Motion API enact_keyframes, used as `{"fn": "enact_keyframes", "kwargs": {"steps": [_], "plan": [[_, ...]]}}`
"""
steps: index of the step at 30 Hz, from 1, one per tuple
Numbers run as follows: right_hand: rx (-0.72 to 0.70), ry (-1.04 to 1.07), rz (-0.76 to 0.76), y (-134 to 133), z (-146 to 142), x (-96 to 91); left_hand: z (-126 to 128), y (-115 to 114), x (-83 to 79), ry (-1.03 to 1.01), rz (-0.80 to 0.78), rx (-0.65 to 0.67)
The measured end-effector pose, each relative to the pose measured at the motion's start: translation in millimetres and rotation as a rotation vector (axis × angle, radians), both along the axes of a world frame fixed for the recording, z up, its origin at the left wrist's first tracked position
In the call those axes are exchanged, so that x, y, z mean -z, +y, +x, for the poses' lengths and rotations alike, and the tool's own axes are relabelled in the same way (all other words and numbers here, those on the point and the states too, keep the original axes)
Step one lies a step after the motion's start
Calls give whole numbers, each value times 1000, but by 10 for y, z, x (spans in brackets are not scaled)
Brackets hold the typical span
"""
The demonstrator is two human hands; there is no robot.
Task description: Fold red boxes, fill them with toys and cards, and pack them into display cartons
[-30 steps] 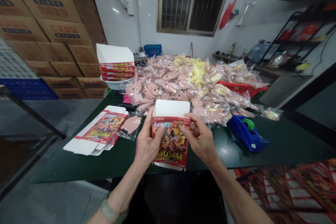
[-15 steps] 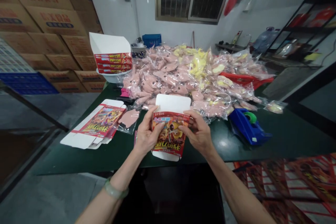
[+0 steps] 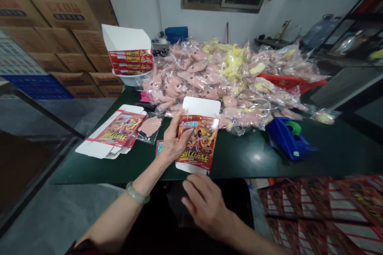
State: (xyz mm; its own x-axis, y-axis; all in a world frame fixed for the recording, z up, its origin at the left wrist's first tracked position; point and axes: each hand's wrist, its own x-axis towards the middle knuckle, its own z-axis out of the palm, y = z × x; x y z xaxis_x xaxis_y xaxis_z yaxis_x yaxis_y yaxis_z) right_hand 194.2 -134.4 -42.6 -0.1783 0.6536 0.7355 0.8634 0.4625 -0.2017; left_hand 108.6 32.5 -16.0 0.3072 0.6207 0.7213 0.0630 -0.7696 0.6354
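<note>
**Status:** One printed paper carton (image 3: 199,139) is formed into a sleeve, with its white end flap (image 3: 201,107) standing open at 12 o'clock and a second white flap showing at 6 o'clock. Neither end is closed. No bagged item is seen inside it.

**Left hand** (image 3: 174,142)**:** Grasping the carton's left edge, with the thumb laid across the printed face. The forearm runs in from 7 o'clock, with a pale green bangle (image 3: 137,193) at the wrist.

**Right hand** (image 3: 206,207)**:** Released and touching nothing visible, fingers loosely curved, just below the carton at 6 o'clock and past the tabletop's near edge.

**Carton position:** Mid-tabletop, tilted slightly, over the dark green tabletop (image 3: 248,158). Whether it bears on the surface cannot be told.

**Flat stock:** An unfolded carton blank (image 3: 117,134) lies at 9 o'clock. More printed sheets (image 3: 317,215) sit low at 4 o'clock, off the tabletop.

**Loose items:** One bagged pink plush piece (image 3: 150,127) lies between the blank and the carton.

**Bulk stock:** A large heap of bagged pink and yellow plush pieces (image 3: 206,75) occupies 12 o'clock.

**Other:** A blue tape dispenser (image 3: 287,138) stands at 3 o'clock. Red-printed cartons (image 3: 131,60) sit in a white basin (image 3: 125,80) at 11 o'clock.
</note>
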Motion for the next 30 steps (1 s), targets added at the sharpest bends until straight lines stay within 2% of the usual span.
{"fn": "enact_keyframes", "kwargs": {"steps": [3, 5, 7, 9, 10, 13, 15, 19, 23, 25, 26, 30], "plan": [[225, -85, -246, 66, -272, 362, -37, -22, 12, -5, -16, 45], [279, -119, -279, 106, -302, 441, -84, -44, 17, -22, -21, 91], [165, -92, -245, 72, -215, 352, -147, -65, 26, -28, -22, 116], [44, 38, -119, -4, -43, 145, -212, -88, 43, -19, -35, 129], [33, 137, -29, -32, 60, 21, -241, -102, 56, -16, -45, 136], [191, 420, 164, 34, 363, -318, -301, -155, 99, -39, -69, 150], [196, 489, 148, 196, 508, -455, -319, -198, 109, -62, -64, 169], [-11, 437, 94, 470, 595, -524, -328, -298, -7, -108, -61, 171], [-55, 467, 64, 409, 534, -569, -311, -388, -224, -160, -72, 2], [-19, 481, 38, 322, 501, -620, -295, -422, -288, -188, -182, -26], [-5, 497, 11, 283, 490, -646, -287, -439, -307, -225, -279, 8], [-2, 659, -116, 185, 501, -734, -276, -517, -384, -461, -672, 300]]}}
